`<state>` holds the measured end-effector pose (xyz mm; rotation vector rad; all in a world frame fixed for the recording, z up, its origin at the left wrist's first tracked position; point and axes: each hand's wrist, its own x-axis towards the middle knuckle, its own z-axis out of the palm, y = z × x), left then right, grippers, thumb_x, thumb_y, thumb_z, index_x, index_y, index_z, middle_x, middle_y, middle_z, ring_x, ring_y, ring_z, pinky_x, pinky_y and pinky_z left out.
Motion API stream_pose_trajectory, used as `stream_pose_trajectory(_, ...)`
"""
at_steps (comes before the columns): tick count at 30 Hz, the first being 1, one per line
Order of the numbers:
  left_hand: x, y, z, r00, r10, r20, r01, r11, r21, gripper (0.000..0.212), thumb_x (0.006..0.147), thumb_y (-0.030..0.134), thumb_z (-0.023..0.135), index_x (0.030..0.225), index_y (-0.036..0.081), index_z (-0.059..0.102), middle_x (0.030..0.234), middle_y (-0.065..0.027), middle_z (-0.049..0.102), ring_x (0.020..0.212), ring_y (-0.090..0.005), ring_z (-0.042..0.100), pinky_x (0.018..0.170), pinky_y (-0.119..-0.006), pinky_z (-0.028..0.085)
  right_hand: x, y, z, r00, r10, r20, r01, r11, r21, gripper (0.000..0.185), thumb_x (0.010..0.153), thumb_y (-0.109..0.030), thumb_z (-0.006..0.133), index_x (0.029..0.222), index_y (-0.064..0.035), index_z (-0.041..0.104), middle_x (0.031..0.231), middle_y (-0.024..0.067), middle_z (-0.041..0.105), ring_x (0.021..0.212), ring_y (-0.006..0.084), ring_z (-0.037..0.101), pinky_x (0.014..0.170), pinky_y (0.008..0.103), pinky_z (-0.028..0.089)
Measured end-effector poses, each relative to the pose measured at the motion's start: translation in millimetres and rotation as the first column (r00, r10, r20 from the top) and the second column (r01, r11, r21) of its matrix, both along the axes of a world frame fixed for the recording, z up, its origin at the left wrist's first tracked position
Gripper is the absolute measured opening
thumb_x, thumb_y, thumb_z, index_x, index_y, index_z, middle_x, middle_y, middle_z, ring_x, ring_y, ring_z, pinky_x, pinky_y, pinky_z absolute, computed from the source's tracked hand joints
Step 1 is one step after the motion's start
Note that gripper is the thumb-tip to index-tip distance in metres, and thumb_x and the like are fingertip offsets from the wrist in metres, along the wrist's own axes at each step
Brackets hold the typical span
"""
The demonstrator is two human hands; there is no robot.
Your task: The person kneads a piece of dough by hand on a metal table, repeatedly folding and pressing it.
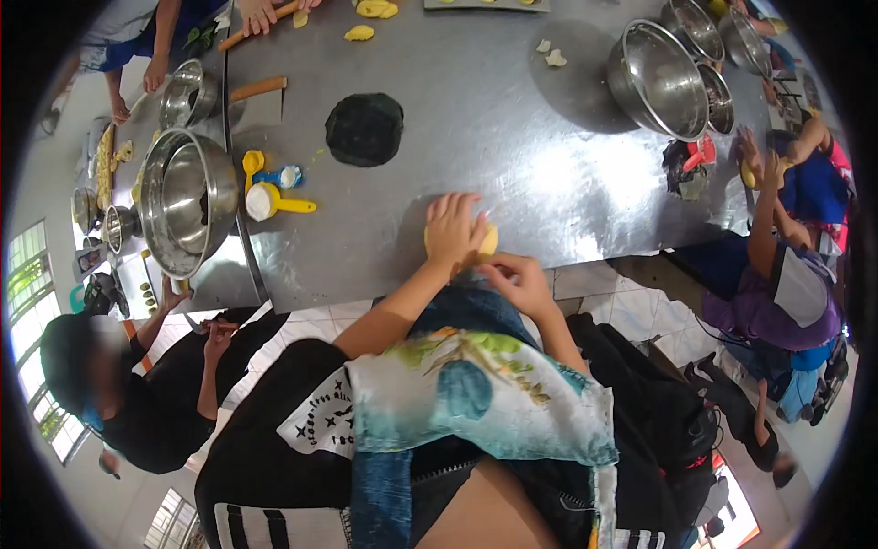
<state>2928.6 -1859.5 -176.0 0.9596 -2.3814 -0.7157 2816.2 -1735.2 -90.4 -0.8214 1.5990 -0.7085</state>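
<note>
A piece of yellow dough lies on the steel table near its front edge. My left hand rests palm down on it, fingers stretched forward, covering much of it. Beside the dough's near right side is my right hand, its fingers curled and its fingertips close to the dough; whether they touch it I cannot tell. Further forward lies a flat, dark green round of dough. To the left sit a yellow measuring cup with white powder, a yellow measuring spoon and a blue measuring spoon.
Steel bowls stand at the left and right. A wooden rolling pin lies at the back left, a red scoop at the right. Yellow dough pieces and a tray are at the back. Other people work on several sides.
</note>
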Motion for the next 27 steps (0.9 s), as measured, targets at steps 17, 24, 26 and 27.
stream_pose_trajectory(17,-140,-95,-29,0.991,0.126,0.046,-0.114,0.972,-0.207,0.022,0.079,0.018,0.061,0.101,0.015,0.061,0.102,-0.0037,0.056,0.101,-0.0222,0.051,0.092,-0.042,0.035,-4,-24,-52,0.804,-0.457,-0.38,0.34,0.878,-0.336,0.061,0.093,-0.029,0.061,0.139,0.0039,0.038,0.131,0.0252,0.046,0.121,0.0374,0.047,0.1,0.0411,0.04)
stream_pose_trajectory(24,-156,-130,-36,0.905,0.248,-0.346,-0.241,0.969,0.062,0.023,0.079,0.007,0.062,0.101,0.013,0.061,0.1,-0.004,0.056,0.091,-0.0214,0.054,0.082,-0.037,0.042,-8,-62,-89,0.79,-0.511,-0.337,0.381,0.841,-0.383,0.074,0.099,-0.036,0.051,0.146,0.0118,0.02,0.149,0.0319,0.028,0.141,0.0439,0.026,0.115,0.0443,0.024)
stream_pose_trajectory(26,-140,-140,-22,0.561,0.591,-0.58,-0.257,0.791,0.556,0.023,0.082,0.003,0.06,0.104,0.01,0.059,0.097,-0.0026,0.054,0.086,-0.015,0.052,0.077,-0.03,0.043,-18,-74,-102,0.769,-0.512,-0.383,0.37,0.845,-0.387,0.076,0.098,-0.041,0.051,0.147,0.0102,0.022,0.15,0.0325,0.026,0.142,0.0444,0.023,0.116,0.0455,0.023)
stream_pose_trajectory(27,-122,-140,-12,0.571,0.584,-0.578,-0.25,0.794,0.555,0.023,0.082,0.003,0.06,0.104,0.01,0.059,0.097,-0.0026,0.054,0.086,-0.015,0.052,0.077,-0.03,0.043,-21,-79,-111,0.749,-0.513,-0.42,0.371,0.849,-0.377,0.079,0.097,-0.046,0.05,0.147,0.0086,0.024,0.151,0.033,0.024,0.144,0.045,0.019,0.116,0.0467,0.022)
